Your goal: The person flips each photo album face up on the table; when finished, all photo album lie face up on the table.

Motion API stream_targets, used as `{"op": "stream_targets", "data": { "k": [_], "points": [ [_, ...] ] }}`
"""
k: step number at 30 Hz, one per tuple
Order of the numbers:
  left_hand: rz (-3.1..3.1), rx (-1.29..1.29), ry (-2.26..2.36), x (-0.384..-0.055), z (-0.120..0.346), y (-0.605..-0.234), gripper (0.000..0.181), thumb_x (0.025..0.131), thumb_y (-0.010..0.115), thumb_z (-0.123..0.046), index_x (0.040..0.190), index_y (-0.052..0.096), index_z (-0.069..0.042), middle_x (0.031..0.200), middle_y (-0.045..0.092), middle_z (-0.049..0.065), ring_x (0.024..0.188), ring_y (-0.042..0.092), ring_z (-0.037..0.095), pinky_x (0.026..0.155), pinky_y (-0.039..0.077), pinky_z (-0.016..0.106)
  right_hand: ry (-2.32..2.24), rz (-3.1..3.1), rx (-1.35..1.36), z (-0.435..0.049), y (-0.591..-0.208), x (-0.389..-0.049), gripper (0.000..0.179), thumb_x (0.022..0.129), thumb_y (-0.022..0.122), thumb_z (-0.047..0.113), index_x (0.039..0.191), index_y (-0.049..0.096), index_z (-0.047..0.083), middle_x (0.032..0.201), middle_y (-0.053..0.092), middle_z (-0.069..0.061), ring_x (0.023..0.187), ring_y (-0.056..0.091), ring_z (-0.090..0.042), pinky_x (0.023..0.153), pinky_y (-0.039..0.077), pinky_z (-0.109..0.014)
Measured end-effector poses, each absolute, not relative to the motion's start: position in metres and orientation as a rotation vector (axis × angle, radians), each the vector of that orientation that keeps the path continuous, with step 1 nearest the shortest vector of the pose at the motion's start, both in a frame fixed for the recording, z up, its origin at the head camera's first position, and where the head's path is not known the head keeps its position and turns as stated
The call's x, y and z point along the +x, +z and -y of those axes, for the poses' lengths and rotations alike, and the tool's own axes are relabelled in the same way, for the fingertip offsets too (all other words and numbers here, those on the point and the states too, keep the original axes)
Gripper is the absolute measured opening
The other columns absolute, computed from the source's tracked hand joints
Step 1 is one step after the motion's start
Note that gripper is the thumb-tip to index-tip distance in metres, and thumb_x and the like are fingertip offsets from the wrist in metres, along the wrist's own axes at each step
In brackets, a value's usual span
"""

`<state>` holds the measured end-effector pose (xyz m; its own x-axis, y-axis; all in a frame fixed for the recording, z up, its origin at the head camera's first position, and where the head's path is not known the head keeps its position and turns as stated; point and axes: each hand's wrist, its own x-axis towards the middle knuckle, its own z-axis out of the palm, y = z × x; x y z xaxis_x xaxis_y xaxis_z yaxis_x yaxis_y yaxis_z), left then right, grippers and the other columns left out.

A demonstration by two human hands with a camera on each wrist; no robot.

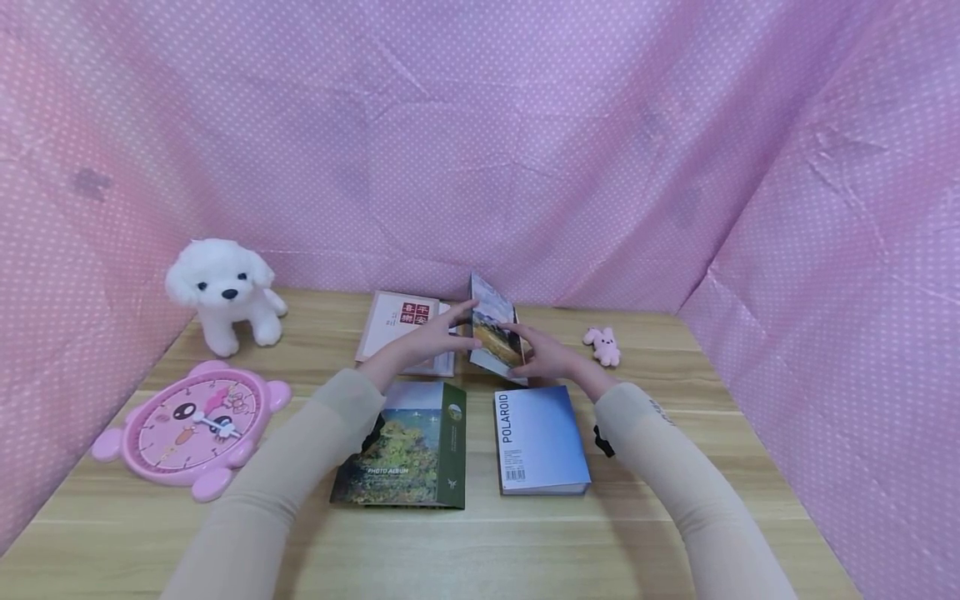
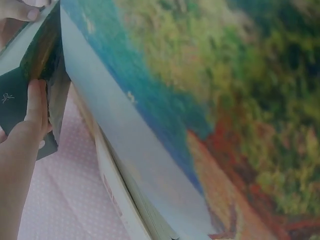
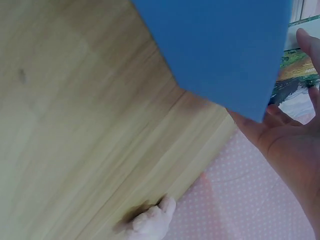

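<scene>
A photo album (image 1: 497,329) with a painted landscape cover is raised and tilted at the table's back middle. My left hand (image 1: 431,340) grips its left side; in the left wrist view, the left hand's fingers (image 2: 35,102) lie against the album beside its dark green spine (image 2: 12,95). On the right side my right hand (image 1: 551,357) holds the album, the thumb (image 3: 304,40) on its pale edge in the right wrist view. Nearer the front lie a green photo album (image 1: 405,450), beneath my left forearm, and a blue Polaroid album (image 1: 543,442).
White and red booklets (image 1: 390,321) lie behind the left forearm, partly covered by the left hand. A white plush dog (image 1: 228,292) and a pink clock (image 1: 195,425) stand at the left. A small pink plush toy (image 1: 603,346) lies right. Pink dotted cloth (image 1: 480,150) surrounds the table.
</scene>
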<state>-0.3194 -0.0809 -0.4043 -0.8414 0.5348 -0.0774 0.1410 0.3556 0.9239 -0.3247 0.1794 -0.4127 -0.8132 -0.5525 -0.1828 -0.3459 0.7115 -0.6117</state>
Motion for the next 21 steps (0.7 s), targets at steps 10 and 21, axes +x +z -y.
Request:
{"op": "stream_targets", "data": {
  "k": [10,21],
  "points": [
    [-2.327,0.67,1.394,-0.323,0.076,-0.412,0.086,0.087,0.067,-0.039,0.153,0.013,-0.025,0.157,0.018,0.005,0.143,0.019,0.028,0.113,0.022,0.052,-0.695,-2.633,-0.757,-0.193,-0.417,-0.328,0.084,0.081,0.074,0.035,0.149,0.025,0.025,0.15,0.03,-0.013,0.111,0.055,-0.031,0.09,0.05,-0.042],
    [-2.359,0.678,1.282,-0.325,0.072,-0.418,0.085,0.089,0.064,-0.036,0.153,0.011,-0.019,0.158,0.015,0.006,0.144,0.017,0.026,0.115,0.02,0.047,-0.648,-2.672,-0.761,-0.198,-0.421,-0.329,0.082,0.081,0.073,0.04,0.148,0.029,0.027,0.148,0.03,-0.016,0.105,0.054,-0.029,0.084,0.049,-0.041]
  ]
}}
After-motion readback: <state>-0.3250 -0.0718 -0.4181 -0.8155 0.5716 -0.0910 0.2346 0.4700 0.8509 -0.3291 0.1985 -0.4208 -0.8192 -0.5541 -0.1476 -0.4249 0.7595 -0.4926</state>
